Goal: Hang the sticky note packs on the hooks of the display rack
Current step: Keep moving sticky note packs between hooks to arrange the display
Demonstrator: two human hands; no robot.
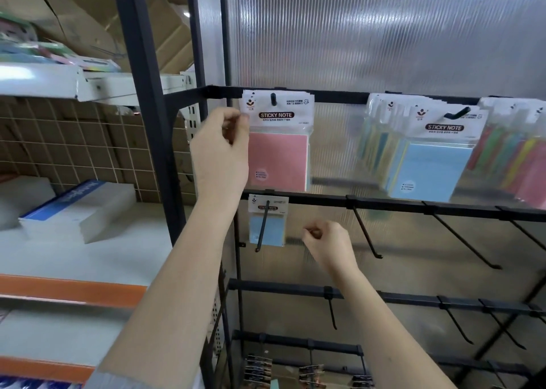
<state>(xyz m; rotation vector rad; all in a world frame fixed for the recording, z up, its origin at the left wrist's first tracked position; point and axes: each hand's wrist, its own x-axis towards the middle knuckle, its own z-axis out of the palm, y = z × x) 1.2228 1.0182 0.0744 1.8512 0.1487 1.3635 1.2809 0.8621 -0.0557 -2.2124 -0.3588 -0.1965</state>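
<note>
The left hand (220,149) is raised to the top bar of the black display rack (384,204). Its grip is closed: thumb and curled fingers pinch the upper left edge of the pink sticky note pack (279,140), which hangs on the first hook (273,99) just right of this hand. Directly below this grip a small blue sticky note pack (267,226) hangs on a long hook of the second bar. The right hand (326,245) is lower, just right of that small pack, with fingers loosely curled and thumb against the forefinger; it seems to hold nothing. Up and to the right of it hang a blue pack (434,167) and then striped multicolour packs (514,158). Right of the right hand, bare hooks (365,230) stick out from the second bar. Far left of both hands, shelves carry a stack of white boxes (79,208).
</note>
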